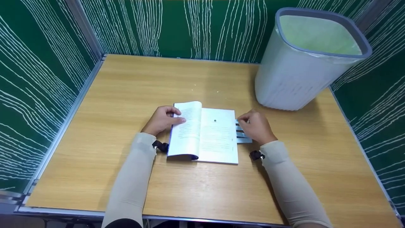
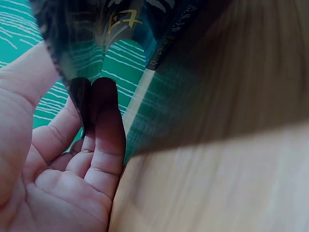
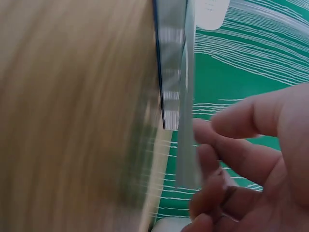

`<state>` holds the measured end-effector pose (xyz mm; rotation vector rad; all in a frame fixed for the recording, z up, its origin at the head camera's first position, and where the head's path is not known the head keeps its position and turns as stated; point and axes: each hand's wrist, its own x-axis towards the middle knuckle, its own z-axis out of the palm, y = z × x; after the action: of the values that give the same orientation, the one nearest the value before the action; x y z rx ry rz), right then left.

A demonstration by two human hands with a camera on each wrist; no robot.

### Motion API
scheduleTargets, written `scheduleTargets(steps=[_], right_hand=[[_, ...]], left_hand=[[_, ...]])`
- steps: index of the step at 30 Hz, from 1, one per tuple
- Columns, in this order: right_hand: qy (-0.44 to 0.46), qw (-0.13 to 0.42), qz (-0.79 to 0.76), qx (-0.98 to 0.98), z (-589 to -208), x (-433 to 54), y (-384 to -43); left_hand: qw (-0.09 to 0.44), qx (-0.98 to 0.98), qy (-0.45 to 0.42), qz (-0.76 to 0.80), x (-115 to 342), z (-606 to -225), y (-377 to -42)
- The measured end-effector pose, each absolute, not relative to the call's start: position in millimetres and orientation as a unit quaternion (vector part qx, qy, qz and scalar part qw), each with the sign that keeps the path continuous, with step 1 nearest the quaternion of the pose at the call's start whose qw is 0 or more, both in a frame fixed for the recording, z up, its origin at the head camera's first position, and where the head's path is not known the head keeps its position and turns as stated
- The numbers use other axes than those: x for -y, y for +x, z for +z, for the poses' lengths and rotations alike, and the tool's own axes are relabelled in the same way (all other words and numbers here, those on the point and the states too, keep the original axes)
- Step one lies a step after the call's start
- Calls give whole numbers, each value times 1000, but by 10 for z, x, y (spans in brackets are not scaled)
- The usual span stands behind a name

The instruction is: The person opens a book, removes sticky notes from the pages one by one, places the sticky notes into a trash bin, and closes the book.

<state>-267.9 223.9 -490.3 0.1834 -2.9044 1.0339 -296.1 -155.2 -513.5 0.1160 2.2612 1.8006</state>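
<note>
A paperback book (image 1: 218, 136) lies spread near the middle of the table, its left pages bowed up. My left hand (image 1: 163, 120) grips that raised side, thumb across the page and fingers beneath the cover. In the left wrist view the dark glossy cover (image 2: 130, 19) bends over the left fingers (image 2: 108, 140). Several pale blue strips (image 1: 243, 140) stick out past the right page edge. My right hand (image 1: 256, 126) pinches at the uppermost strip with thumb and index finger. In the right wrist view its fingers (image 3: 241, 150) stand beside the edge-on strips (image 3: 187, 159).
A tall white bin (image 1: 288, 79) with a grey rim and pale liner stands at the back right. Green panels (image 1: 174, 28) with white wavy lines enclose the wooden table (image 1: 142, 82). Tiny pale specks lie behind the book.
</note>
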Motion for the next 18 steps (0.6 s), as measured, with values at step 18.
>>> scheduleTargets(steps=[18], right_hand=[[45, -16, 354, 934, -4867, -2180, -2675]], left_hand=[[122, -778, 41, 615, 1557, -5161, -2991]])
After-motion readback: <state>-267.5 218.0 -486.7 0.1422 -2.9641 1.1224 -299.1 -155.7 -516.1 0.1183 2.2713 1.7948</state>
